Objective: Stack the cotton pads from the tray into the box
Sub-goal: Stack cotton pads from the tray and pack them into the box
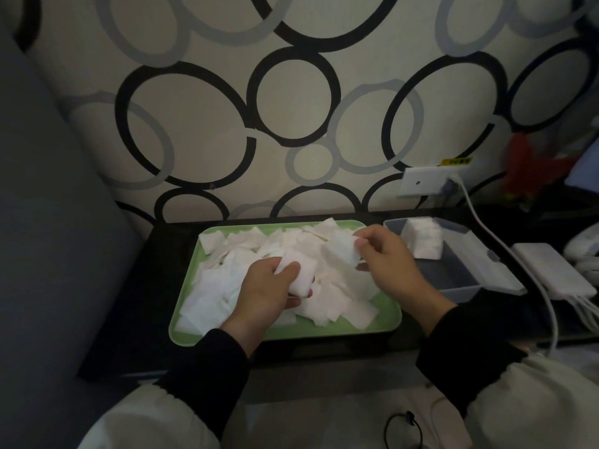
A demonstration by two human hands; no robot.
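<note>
A green tray (291, 332) of cotton pads (223, 283), both our hands busy.
The tray sits on the dark counter (136, 286), heaped with loose pads; just right of it we see the clear box (453, 273), a small stack (424, 238) standing at its far end. Our left hand (265, 293) grips a bunch of pads above the heap, and our right hand (392, 264) pinches another bunch between thumb and fingers.

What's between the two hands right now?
Head view: loose cotton pads heaped on the green tray fill the gap between left hand and right hand.
</note>
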